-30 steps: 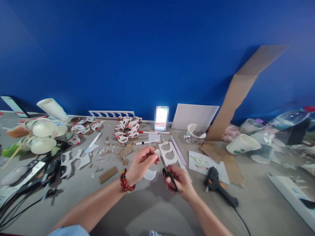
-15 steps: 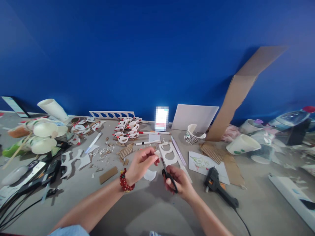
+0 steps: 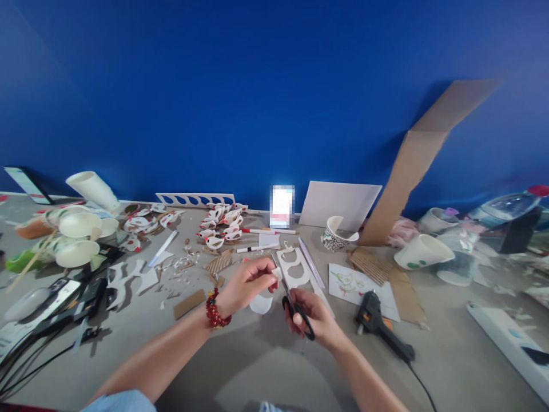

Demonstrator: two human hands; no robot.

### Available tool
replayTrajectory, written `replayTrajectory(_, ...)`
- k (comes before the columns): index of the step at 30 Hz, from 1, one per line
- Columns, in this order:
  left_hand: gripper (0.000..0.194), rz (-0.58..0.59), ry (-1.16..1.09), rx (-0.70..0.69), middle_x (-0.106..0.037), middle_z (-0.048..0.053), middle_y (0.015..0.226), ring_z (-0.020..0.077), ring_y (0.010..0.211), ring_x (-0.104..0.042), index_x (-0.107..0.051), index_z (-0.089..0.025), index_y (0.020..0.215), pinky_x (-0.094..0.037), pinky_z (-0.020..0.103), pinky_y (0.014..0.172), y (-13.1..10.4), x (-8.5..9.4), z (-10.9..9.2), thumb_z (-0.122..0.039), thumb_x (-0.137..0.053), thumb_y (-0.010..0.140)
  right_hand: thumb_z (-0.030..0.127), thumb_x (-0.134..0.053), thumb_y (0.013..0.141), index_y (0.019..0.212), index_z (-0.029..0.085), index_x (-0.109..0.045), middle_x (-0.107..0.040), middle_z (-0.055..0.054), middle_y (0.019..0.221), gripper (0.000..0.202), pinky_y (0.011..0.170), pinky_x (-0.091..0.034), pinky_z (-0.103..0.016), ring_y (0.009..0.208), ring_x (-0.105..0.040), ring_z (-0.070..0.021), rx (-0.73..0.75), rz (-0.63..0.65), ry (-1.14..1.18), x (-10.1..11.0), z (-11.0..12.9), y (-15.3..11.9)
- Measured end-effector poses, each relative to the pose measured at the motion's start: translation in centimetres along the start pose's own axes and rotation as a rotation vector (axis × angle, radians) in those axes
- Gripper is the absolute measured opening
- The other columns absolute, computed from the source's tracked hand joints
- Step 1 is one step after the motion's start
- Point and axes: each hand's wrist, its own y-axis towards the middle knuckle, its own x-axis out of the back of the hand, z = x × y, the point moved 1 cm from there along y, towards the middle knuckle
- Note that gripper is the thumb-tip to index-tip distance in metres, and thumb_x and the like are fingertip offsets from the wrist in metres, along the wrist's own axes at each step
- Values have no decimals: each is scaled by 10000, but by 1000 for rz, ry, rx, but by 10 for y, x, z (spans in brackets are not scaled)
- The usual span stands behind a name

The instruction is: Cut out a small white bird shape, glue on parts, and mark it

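Against the blue wall (image 3: pixel 214 103), at two o'clock from the hands, a long bent cardboard strip (image 3: pixel 398 183) leans; if its foot were nudged, it could slide down onto the paper cup (image 3: pixel 331 240) beside it. Between three and four o'clock lies the glue gun (image 3: pixel 380 329), its cord trailing toward five. A right elbow or sleeve catching that cord could drag the gun; whether it is hot, I cannot tell. At twelve to one o'clock, just beyond the scissors, is a white cut-out sheet (image 3: pixel 295 272), whose thin bridges could be snipped or bent if the blades strayed into it.

The right hand (image 3: pixel 315 320) grips the black-handled scissors (image 3: pixel 309 329), fingers curled about the loops, which look parted. The left hand (image 3: pixel 246 283) has thumb and fingers closed in a pinch on a small white piece (image 3: pixel 277 273), right beside the blades. That closeness seems the main danger: a slight slip of either hand could nick a fingertip or cut too deep. So small a piece may also twist or pop from the pinch, and be lost among the pale scraps (image 3: pixel 184 264) between nine and ten o'clock.
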Motion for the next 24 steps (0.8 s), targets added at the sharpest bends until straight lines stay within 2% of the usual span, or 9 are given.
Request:
replayTrajectory(8, 150, 3, 34, 3, -603, 15, 668, 133, 662, -567, -573, -159, 700, -443, 240, 670, 1, 2, -2, -225, -531, 827, 723, -641, 678, 767, 163, -498, -592, 0, 556, 585, 365, -329, -161, 378, -433, -55, 1, 33, 30, 1, -3, 0)
replayTrajectory(17, 130, 6, 11, 12, -598, 10, 667, 134, 668, -566, -574, -155, 710, -434, 250, 686, 1, 3, -1, -204, -537, 825, 681, -642, 715, 742, 171, -491, -578, 8, 526, 532, 345, -308, -157, 365, -424, -55, 26, 2, -7, 1, 0, 1)
replayTrajectory(24, 125, -2, -4, 6, -586, 6, 671, 125, 657, -555, -569, -143, 703, -434, 253, 684, 2, 5, 2, -195, -542, 814, 668, -689, 673, 716, 175, -480, -543, 31, 497, 536, 335, -289, -157, 355, -398, -50, 23, -37, -26, 2, 0, 1)
